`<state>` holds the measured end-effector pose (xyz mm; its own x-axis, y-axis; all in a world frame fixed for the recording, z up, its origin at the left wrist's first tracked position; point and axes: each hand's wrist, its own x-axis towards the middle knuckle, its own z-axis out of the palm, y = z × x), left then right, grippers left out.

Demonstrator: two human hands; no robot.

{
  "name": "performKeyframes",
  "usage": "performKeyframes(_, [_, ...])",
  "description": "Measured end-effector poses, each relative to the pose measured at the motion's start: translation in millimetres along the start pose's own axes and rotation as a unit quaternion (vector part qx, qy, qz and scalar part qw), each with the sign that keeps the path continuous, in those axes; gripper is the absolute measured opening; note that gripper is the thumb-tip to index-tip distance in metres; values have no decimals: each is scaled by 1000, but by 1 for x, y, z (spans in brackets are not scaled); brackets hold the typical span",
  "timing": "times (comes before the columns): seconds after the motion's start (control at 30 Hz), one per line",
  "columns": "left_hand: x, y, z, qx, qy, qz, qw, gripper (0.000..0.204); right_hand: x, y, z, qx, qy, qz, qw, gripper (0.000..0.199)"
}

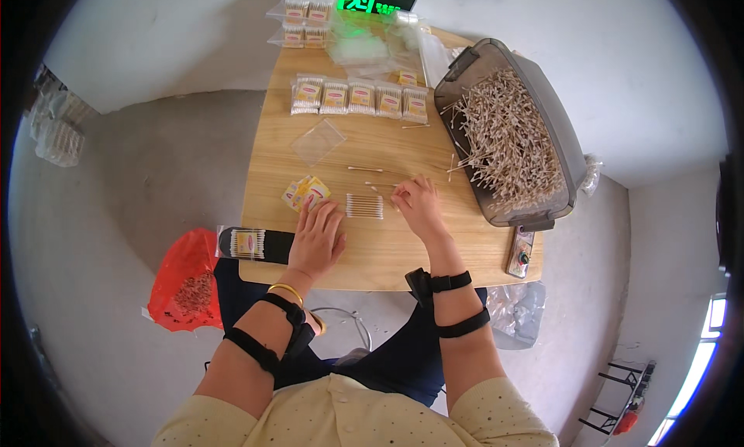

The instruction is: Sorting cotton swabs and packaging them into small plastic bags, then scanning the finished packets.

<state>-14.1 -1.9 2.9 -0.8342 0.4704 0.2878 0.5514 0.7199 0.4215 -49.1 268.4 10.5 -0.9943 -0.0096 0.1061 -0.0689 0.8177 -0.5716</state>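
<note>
My left hand [316,234] lies palm down on the table, fingers stretched out, its fingertips at a small pile of yellow and white printed cards [308,191]. Just right of it is a neat row of cotton swabs [364,207], laid side by side. My right hand [419,207] is beyond the row's right end, fingers curled together; a white swab tip shows at its fingertips, the rest hidden. Loose cotton swabs [365,169] lie a little farther away. A clear flat bag [319,142] lies beyond the cards.
A grey bin [570,141] heaped with cotton swabs stands at right, a phone [520,253] near it. Filled swab packs [361,98] line the far side, with clear bags [364,52] behind. Another pack [248,243] rests on a black strip at left. A red bag [174,280] sits below.
</note>
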Motion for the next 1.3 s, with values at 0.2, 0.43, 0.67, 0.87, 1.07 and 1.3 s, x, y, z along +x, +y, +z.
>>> performKeyframes(0.2, [-1, 0, 1, -1, -2, -3, 1000, 39, -2, -9, -9, -27, -16, -20, 999, 9])
performKeyframes(0.43, [0, 0, 0, 7, -4, 2, 1000, 40, 12, -13, -7, -59, -44, -35, 997, 8])
performKeyframes(0.67, [2, 2, 0, -4, -5, 3, 1000, 44, 19, -13, 0, -28, -16, -23, 999, 13])
performKeyframes(0.87, [-2, -2, 2, 7, -9, 3, 1000, 39, 42, -36, 21, 38, 26, -38, 998, 12])
performKeyframes(1.07, [1, 2, -2, 1, -1, 10, 1000, 41, 32, -28, 33, 10, 36, -62, 997, 15])
performKeyframes(1.3, [-2, 2, -2, -6, -13, -4, 1000, 51, -15, -39, 29, 82, 34, -23, 996, 20])
